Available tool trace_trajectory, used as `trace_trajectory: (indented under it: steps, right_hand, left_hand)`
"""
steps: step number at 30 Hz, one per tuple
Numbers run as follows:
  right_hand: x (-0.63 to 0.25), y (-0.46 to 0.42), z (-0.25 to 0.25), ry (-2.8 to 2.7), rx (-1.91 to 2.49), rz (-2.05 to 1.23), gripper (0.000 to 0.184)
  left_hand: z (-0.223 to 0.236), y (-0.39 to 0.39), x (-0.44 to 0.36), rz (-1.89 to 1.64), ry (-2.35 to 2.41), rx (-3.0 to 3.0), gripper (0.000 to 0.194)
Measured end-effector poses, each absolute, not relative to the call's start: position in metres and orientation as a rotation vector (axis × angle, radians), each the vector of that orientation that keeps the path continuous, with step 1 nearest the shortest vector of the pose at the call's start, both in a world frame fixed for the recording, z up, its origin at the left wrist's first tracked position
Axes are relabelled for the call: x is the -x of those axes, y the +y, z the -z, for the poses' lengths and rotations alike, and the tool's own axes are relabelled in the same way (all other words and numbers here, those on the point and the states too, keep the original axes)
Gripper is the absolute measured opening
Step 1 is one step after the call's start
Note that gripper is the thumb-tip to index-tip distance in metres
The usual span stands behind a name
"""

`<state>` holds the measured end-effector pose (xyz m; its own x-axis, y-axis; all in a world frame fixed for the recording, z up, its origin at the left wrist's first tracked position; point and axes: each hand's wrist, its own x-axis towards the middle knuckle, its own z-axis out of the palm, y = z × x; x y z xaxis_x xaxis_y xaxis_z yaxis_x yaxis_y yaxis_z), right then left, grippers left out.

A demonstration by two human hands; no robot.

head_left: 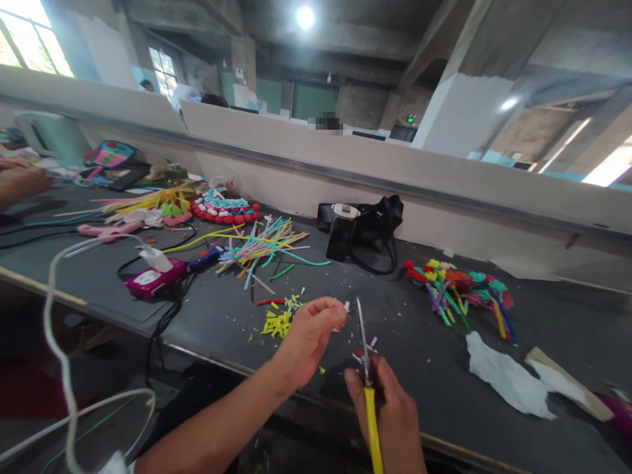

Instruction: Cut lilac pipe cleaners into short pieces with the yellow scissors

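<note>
My right hand [390, 411] grips a pair of scissors [371, 415] with yellow handles, the metal blades pointing up and away from me. Left of the blades, my left hand [316, 336] is closed in a pinch; a tiny pale pink piece [347, 307] shows at its fingertips, mostly hidden. Beside that hand lies a small heap of short yellow cut pieces [276, 324], with a red piece [270, 301] behind it. Pale pink snippets [374, 342] are scattered around the scissors. Farther back spreads a loose pile of long, fuzzy-looking coloured stems [271, 243].
A purple power strip [155, 276] with cables sits at left, near a pink glue gun [111, 230]. Black bag [375, 230] against the partition; colourful flower-like bundles [457, 289] and white crumpled paper [508, 378] at right. Another person's hand [22, 181] is at far left.
</note>
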<state>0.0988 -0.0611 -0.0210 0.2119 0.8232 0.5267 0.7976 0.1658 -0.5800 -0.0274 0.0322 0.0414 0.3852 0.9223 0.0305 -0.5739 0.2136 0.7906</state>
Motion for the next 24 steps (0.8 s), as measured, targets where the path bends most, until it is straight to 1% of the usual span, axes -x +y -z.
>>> trace_trajectory:
  steps: [2,5,9,20,24]
  right_hand:
    - [-0.097,-0.060,0.025,-1.631,1.567,0.051,0.034]
    - [-0.096,-0.058,0.029,-1.671,1.536,0.134,0.034]
    - [-0.093,-0.056,0.030,-1.686,1.549,0.097,0.033]
    - [-0.094,-0.054,0.036,-1.659,1.589,0.207,0.036]
    - [-0.095,-0.053,0.040,-1.653,1.599,0.192,0.035]
  left_hand:
    - [-0.043,0.032,0.028,-1.113,0.491,-0.774,0.006]
    - [-0.044,0.031,0.028,-1.121,0.498,-0.734,0.009]
    - [-0.043,0.031,0.027,-1.105,0.526,-0.697,0.012]
    - [-0.037,0.030,0.026,-1.090,0.525,-0.666,0.012]
    - [-0.035,0.029,0.024,-1.082,0.538,-0.646,0.012]
